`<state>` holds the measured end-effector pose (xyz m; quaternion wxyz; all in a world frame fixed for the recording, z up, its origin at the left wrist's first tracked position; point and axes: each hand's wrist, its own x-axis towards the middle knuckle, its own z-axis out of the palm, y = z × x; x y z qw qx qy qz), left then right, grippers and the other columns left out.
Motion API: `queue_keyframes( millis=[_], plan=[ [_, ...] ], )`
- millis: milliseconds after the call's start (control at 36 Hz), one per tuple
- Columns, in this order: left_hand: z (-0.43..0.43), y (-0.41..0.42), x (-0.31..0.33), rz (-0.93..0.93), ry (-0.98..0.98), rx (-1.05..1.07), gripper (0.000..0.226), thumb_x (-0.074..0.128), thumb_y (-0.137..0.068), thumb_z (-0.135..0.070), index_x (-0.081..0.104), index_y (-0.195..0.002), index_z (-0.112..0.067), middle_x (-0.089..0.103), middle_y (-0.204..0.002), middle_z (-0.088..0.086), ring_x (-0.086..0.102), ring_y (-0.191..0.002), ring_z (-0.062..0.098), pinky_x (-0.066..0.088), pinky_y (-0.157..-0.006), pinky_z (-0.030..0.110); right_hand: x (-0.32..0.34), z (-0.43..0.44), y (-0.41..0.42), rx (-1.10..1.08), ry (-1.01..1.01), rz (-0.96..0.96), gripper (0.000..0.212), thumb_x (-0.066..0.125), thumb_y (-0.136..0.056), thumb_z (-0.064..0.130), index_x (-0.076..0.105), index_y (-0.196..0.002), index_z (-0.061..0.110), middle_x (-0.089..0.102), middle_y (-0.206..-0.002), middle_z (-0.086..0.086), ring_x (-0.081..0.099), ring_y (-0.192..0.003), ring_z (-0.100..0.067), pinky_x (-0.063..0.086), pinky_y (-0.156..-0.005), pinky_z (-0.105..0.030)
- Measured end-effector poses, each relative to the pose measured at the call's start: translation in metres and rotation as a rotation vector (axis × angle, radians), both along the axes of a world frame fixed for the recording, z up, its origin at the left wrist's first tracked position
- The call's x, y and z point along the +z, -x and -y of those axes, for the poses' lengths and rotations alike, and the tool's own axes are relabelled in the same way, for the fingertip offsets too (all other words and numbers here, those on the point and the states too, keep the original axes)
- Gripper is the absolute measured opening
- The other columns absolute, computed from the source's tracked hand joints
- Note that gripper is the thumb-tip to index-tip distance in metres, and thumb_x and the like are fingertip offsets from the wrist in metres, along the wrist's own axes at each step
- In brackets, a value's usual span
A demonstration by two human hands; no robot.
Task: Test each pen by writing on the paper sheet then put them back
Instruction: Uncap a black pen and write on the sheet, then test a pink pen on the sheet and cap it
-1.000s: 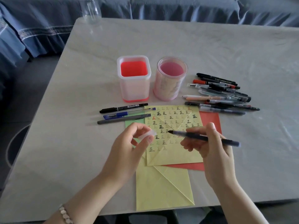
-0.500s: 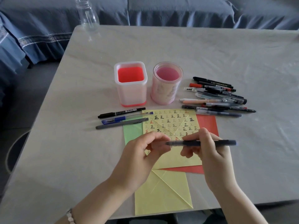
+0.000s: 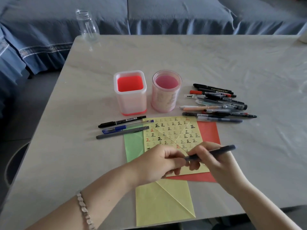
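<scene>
Yellow paper sheet (image 3: 172, 130), ruled into small squares and largely filled with test characters, lies at the table's (image 3: 66, 163) centre over green and red sheets. The right hand (image 3: 214, 161) is clamped on a dark pen (image 3: 214, 152), barrel running up toward 2 o'clock. The left hand (image 3: 159, 161) is closed at the pen's lower tip; whether it pinches a cap there cannot be told, since the fingers hide it. Judged step: recapping a tested pen. To do it well, keep the barrel steady in the right hand, bring cap and tip into line, and press straight along the barrel until it seats, keeping the nib off the paper. Three pens (image 3: 123, 127) lie at 10 o'clock of the sheet, a larger pile of pens (image 3: 216, 103) at 2 o'clock. Two empty holders, square (image 3: 130, 97) and round (image 3: 166, 95), stand at 12 o'clock.
</scene>
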<state>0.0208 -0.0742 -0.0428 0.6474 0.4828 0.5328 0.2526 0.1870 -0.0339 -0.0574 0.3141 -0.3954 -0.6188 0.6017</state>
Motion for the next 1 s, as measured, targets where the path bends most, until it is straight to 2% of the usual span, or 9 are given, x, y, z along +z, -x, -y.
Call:
queue_keyframes(
  millis=[56, 167, 306, 444, 611, 722, 833, 889, 1000],
  plan=[
    [-0.001, 0.002, -0.011, -0.129, -0.106, 0.126, 0.014, 0.052, -0.094, -0.015, 0.064, -0.088, -0.017, 0.054, -0.06, -0.011, 0.038, -0.046, -0.001, 0.03, -0.049, 0.013, -0.01, -0.01, -0.004, 0.028, -0.032, 0.178, 0.009, 0.069, -0.079, 0.008, 0.064, -0.077, 0.015, 0.066, -0.055, 0.0, 0.055, -0.05, -0.009, 0.046, -0.053, -0.017],
    [0.004, 0.014, -0.031, -0.443, -0.344, 0.411, 0.014, 0.051, -0.094, -0.02, 0.057, -0.084, -0.028, 0.061, -0.07, 0.001, 0.053, -0.056, 0.008, 0.039, -0.051, 0.025, -0.027, -0.045, -0.017, -0.088, -0.396, 0.662, 0.028, 0.07, -0.078, 0.011, 0.065, -0.103, 0.021, 0.064, -0.087, 0.011, 0.053, -0.069, -0.006, 0.041, -0.067, -0.01],
    [0.015, 0.039, -0.043, -0.641, -0.542, 0.544, 0.011, 0.057, -0.09, -0.013, 0.064, -0.097, -0.019, 0.062, -0.087, -0.013, 0.056, -0.076, -0.002, 0.04, -0.064, 0.006, -0.016, -0.1, -0.019, -0.23, -0.684, 0.863, 0.031, 0.053, -0.09, 0.007, 0.057, -0.121, 0.008, 0.056, -0.124, -0.007, 0.042, -0.116, -0.026, 0.031, -0.097, -0.032],
    [0.016, 0.069, -0.053, -0.848, -0.637, 0.589, 0.018, 0.055, -0.088, -0.018, 0.067, -0.097, -0.008, 0.062, -0.09, -0.001, 0.056, -0.077, 0.014, 0.045, -0.073, 0.027, -0.024, -0.128, -0.012, 0.003, -0.677, 1.075, 0.04, 0.041, -0.096, 0.013, 0.044, -0.135, 0.02, 0.051, -0.129, 0.0, 0.033, -0.114, -0.023, 0.026, -0.096, -0.037],
    [0.007, 0.101, -0.063, -1.114, -0.658, 0.581, 0.016, 0.057, -0.078, -0.011, 0.069, -0.085, -0.003, 0.06, -0.08, 0.012, 0.058, -0.074, 0.034, 0.049, -0.067, 0.042, -0.035, -0.13, -0.009, 0.004, -0.785, 1.128, 0.022, 0.05, -0.092, 0.011, 0.061, -0.111, 0.014, 0.059, -0.114, -0.002, 0.038, -0.113, -0.023, 0.026, -0.095, -0.036],
    [0.0, 0.106, -0.072, -1.231, -0.631, 0.577, 0.02, 0.075, -0.07, 0.003, 0.07, -0.087, -0.005, 0.059, -0.084, 0.013, 0.057, -0.079, 0.037, 0.043, -0.071, 0.043, -0.031, -0.119, -0.008, -0.038, -0.857, 1.006, 0.018, 0.059, -0.087, 0.014, 0.064, -0.104, 0.011, 0.061, -0.105, -0.005, 0.047, -0.109, -0.028, 0.029, -0.094, -0.039],
    [-0.005, 0.09, -0.064, -1.15, -0.712, 0.61, 0.026, 0.063, -0.079, -0.014, 0.066, -0.104, -0.008, 0.058, -0.1, 0.012, 0.045, -0.098, 0.028, 0.035, -0.085, 0.04, -0.013, -0.091, 0.001, -0.142, -0.928, 0.714, 0.015, 0.064, -0.085, 0.013, 0.063, -0.098, 0.007, 0.063, -0.097, -0.003, 0.057, -0.093, -0.026, 0.04, -0.085, -0.034],
    [-0.007, 0.074, -0.05, -0.932, -0.751, 0.551, 0.036, 0.051, -0.084, -0.031, 0.062, -0.111, -0.01, 0.058, -0.107, 0.002, 0.043, -0.104, 0.016, 0.03, -0.094, 0.023, 0.002, -0.07, 0.01, -0.216, -0.714, 0.442, 0.01, 0.062, -0.085, 0.016, 0.062, -0.094, 0.013, 0.064, -0.089, 0.005, 0.059, -0.083, -0.017, 0.045, -0.078, -0.023],
    [-0.002, 0.035, -0.018, -0.328, -0.491, 0.434, 0.039, 0.05, -0.084, -0.053, 0.05, -0.118, -0.035, 0.054, -0.115, -0.025, 0.046, -0.107, -0.014, 0.033, -0.088, 0.002, 0.02, -0.034, 0.029, -0.264, -0.232, -0.029, 0.005, 0.06, -0.084, 0.008, 0.058, -0.087, 0.011, 0.066, -0.075, 0.001, 0.061, -0.07, -0.01, 0.051, -0.068, -0.019]
  ],
)
